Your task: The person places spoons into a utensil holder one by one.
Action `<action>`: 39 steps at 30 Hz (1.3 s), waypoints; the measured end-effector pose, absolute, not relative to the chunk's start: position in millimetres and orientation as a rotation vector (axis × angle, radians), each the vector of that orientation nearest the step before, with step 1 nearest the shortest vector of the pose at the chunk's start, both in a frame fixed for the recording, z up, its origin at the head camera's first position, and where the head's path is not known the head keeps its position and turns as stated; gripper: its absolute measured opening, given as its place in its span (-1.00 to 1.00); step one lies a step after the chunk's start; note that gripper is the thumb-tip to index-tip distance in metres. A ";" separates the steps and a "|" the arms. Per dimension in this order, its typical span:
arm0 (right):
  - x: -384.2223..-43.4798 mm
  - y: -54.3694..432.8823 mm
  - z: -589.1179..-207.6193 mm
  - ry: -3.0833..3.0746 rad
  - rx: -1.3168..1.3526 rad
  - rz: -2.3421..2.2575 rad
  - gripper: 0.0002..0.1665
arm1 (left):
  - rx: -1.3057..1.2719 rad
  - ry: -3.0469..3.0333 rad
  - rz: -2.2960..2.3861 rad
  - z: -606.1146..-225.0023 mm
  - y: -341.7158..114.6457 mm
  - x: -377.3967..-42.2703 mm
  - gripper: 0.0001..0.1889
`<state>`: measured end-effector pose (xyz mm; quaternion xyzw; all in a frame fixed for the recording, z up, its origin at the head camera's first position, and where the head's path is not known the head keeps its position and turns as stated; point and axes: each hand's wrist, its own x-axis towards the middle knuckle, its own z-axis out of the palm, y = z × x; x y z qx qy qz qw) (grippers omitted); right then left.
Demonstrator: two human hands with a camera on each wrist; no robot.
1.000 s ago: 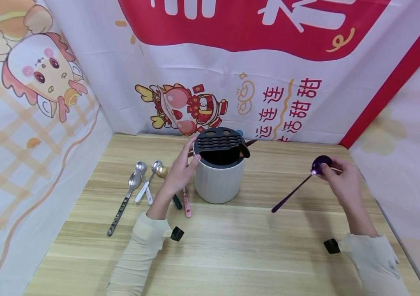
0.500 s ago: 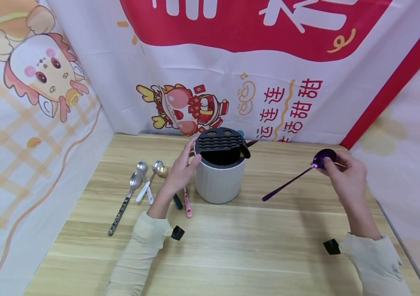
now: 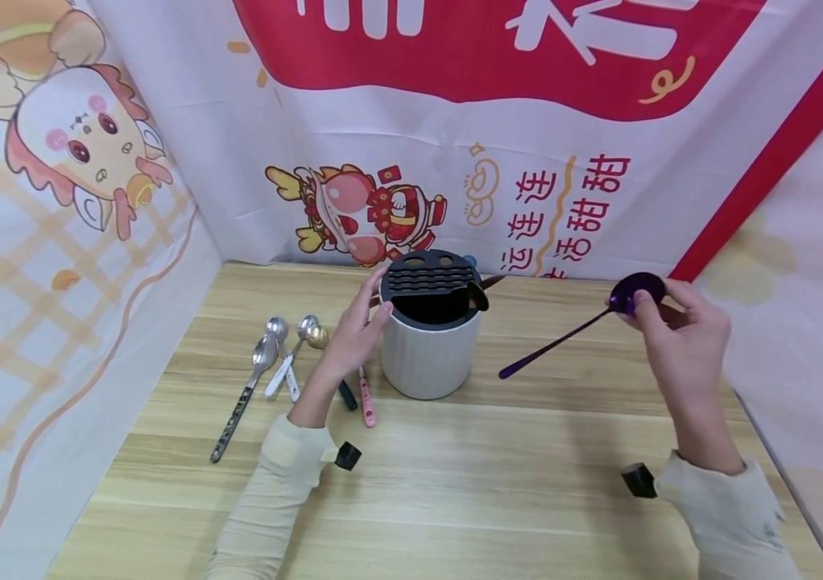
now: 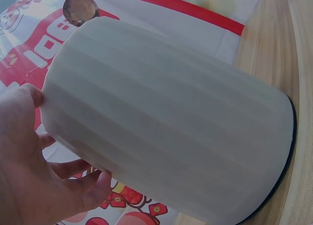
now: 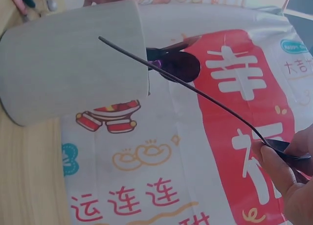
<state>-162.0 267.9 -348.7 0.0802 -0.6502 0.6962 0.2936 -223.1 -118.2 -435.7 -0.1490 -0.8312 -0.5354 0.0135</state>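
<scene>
Spoons and holder on a table, with two hands at work. The left hand grips the pale ribbed container near its rim, thumb on the near side and fingers curled about the far side; the container stands upright on the wooden table. The right hand, well apart to the right, pinches the purple spoon by its bowl between thumb and fingers, the handle slanting down toward the container, its tip short of the wall in the head view. The container's black lid bears slots and a wide opening, over whose right edge a dark spoon bowl projects. To the left of the container lie further spoons: one with a black patterned handle, two with white handles, a gold-coloured bowl, and, partly hidden by the left arm, a dark handle and a pink handle. Behind, a printed cloth hangs down to the table's back edge
</scene>
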 end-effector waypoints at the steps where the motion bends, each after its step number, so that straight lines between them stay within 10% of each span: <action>1: -162.4 265.7 -347.4 -1.732 0.227 1.852 -0.78 | -0.466 -2.588 -1.668 -435.7 -118.3 -223.2 -0.40; 39: -170.7 185.2 -303.5 -1.697 0.298 1.302 -0.80 | -0.503 -2.568 -1.686 -434.2 -118.1 -225.0 -0.40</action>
